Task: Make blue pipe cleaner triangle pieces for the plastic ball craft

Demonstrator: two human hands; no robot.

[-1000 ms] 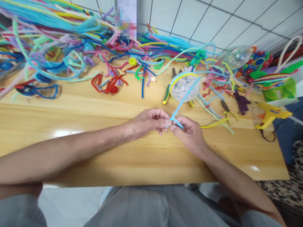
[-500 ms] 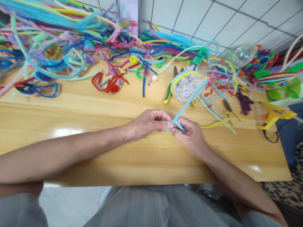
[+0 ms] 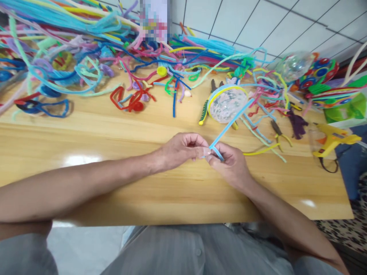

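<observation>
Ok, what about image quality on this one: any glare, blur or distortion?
All in the head view: white glare patches on the table, left and lower right; left hand and right hand slightly soft, blue strip still easy to make out; shirt smeary; pixelated block at top centre.
</observation>
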